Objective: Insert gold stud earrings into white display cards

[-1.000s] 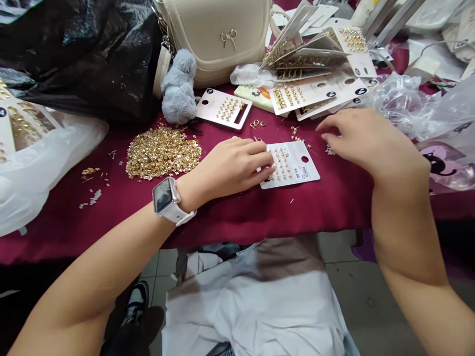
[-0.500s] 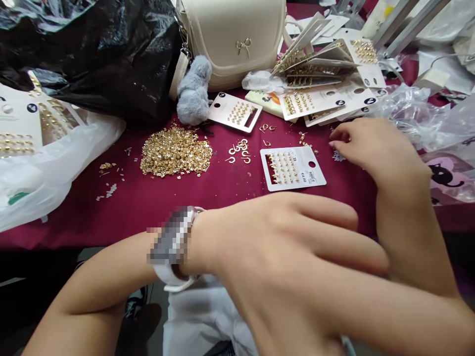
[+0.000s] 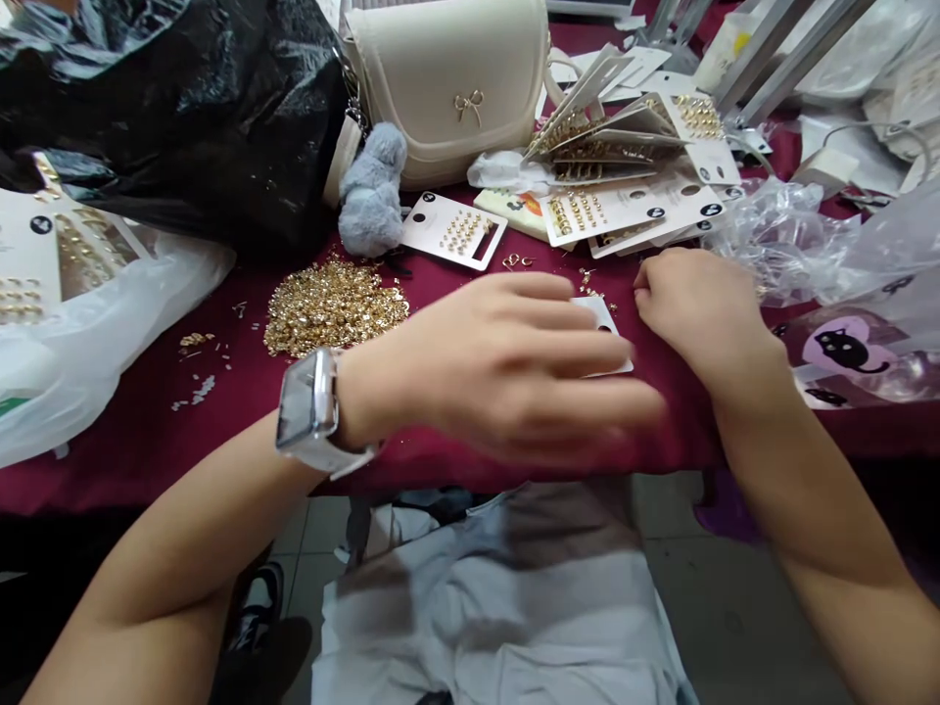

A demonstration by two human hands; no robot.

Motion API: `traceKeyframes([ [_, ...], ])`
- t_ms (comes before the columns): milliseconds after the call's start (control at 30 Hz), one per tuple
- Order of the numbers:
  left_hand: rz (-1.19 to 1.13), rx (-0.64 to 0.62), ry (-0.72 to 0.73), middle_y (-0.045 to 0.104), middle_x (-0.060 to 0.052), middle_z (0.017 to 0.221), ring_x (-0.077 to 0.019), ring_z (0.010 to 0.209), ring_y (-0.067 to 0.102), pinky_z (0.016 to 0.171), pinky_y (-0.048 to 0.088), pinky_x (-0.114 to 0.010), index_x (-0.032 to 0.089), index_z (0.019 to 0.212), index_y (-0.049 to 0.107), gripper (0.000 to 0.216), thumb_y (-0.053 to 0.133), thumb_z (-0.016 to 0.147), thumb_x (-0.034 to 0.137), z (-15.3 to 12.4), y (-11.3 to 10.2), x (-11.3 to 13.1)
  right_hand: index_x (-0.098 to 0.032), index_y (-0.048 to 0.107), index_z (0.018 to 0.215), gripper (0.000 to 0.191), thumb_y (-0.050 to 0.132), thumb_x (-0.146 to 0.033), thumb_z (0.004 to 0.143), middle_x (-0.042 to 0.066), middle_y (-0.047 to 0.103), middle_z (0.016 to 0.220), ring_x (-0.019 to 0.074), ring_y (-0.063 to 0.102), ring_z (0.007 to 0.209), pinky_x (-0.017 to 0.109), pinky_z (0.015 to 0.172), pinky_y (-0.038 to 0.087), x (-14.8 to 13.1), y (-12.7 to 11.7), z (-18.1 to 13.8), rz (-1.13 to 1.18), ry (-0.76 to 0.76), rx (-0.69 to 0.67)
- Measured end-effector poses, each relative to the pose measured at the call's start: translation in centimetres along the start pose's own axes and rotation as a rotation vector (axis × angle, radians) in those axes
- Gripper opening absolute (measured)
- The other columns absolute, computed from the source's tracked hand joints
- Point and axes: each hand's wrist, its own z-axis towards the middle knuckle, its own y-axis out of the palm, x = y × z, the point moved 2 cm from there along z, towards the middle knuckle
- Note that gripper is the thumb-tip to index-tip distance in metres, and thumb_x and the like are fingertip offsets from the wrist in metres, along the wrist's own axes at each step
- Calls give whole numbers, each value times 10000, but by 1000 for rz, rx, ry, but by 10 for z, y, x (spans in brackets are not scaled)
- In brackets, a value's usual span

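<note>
One left hand (image 3: pixel 506 362), open and blurred, is hiding most of a flat white card (image 3: pixel 603 313) on the burgundy cloth (image 3: pixel 147 441). The right hand (image 3: pixel 697 304) is showing curled fingers, whether gripping anything I can't tell; crinkled clear plastic (image 3: pixel 789 235) is crowding it, and small gold-coloured bits (image 3: pixel 334 308) are lying heaped leftward.

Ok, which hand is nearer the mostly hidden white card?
Left. The left hand stretches across the white card in this view, hiding most of it; contact can't be told. The right hand is just off the card's right end, apart from it.
</note>
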Motion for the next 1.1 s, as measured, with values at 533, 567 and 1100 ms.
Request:
traceKeyframes([
  [533,309,3,152,654,0,709,-110,613,548,609,318,-285,172,770,616,287,439,951,308,-6,44,-30,-198,674,766,224,594,-407,770,23,685,751,164,586,697,300,676,449,-19,-11,-16,977,-577,-16],
  [567,306,2,146,656,-1,710,-111,619,552,609,315,-287,171,764,616,284,444,950,300,-6,46,-30,-201,676,758,212,603,-400,764,20,689,750,163,591,703,298,680,449,-20,-11,-17,977,-600,-45],
  [1100,268,67,61,676,-1,703,-136,640,576,609,313,-293,165,740,625,253,482,927,258,-6,55,-29,-210,584,796,144,540,-346,815,4,646,756,138,571,667,278,631,443,-21,-11,-21,962,-672,-91],
])
